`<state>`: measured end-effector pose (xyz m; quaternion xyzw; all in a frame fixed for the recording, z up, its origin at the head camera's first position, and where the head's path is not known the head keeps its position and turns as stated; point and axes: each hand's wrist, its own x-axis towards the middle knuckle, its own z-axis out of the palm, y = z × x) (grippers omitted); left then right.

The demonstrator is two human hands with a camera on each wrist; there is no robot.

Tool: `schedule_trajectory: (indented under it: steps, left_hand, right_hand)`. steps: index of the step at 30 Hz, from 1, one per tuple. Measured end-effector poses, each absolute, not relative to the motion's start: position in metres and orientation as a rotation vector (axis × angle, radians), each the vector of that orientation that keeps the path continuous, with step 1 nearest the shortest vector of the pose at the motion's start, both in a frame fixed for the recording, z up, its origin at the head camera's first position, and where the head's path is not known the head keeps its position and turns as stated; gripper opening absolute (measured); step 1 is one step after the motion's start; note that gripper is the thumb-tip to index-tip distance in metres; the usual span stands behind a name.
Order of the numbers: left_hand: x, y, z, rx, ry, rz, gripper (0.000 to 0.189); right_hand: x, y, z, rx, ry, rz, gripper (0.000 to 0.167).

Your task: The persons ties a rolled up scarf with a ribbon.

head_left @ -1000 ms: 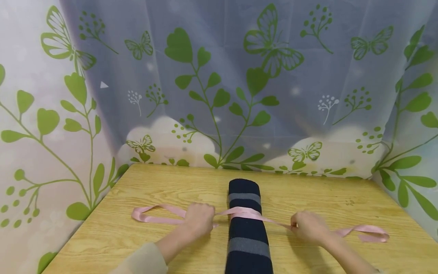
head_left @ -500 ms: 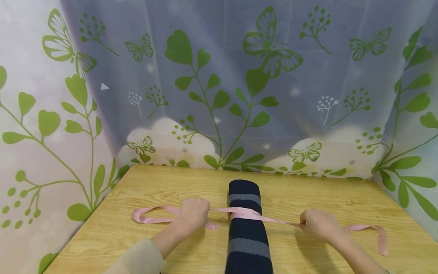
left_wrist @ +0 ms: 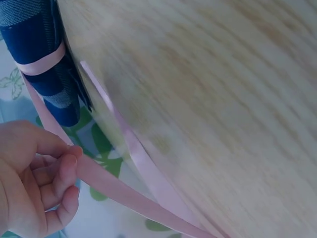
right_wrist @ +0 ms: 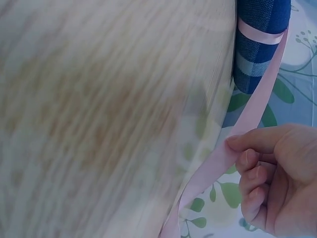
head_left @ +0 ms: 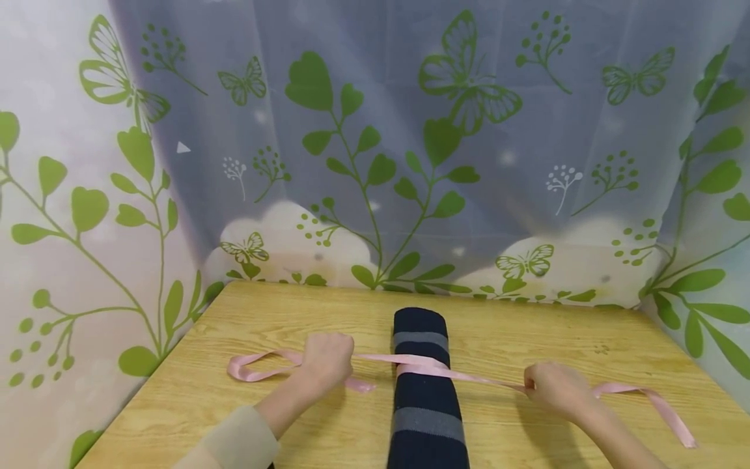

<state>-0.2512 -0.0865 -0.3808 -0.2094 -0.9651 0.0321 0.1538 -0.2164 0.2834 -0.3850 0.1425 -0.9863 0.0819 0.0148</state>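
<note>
A rolled dark blue cloth with grey stripes (head_left: 426,397) lies lengthwise on the table. Around it passes a pink ribbon (head_left: 422,365), crossed on top and stretched out to both sides. To the left of the roll, my left hand (head_left: 327,358) grips one length of ribbon; the left wrist view shows thumb and forefinger pinching it. My right hand (head_left: 558,389) pinches the other length on the right, between thumb and forefinger in the right wrist view. Loose ribbon trails past both hands, looped at the left and hanging toward the table at the right.
The wood-grain table (head_left: 281,306) reaches back to a hanging cloth (head_left: 387,163) printed with green leaves and butterflies. Similar printed cloth stands along the left and right sides of the table.
Both hands have moved apart, the left one leftward and the right one rightward, drawing the ribbon out. The right tail has unfolded from a loop and swung outward. The roll stays put.
</note>
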Motion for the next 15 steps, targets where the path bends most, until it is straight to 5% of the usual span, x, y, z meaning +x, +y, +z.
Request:
schedule_trajectory:
  steps: [15]
  left_hand:
    - [-0.2523, -0.0894, -0.3859, -0.549, -2.762, 0.067, 0.046]
  right_hand:
    - [-0.2135, 0.2902, -0.3886, 0.349, -3.078, 0.324, 0.017]
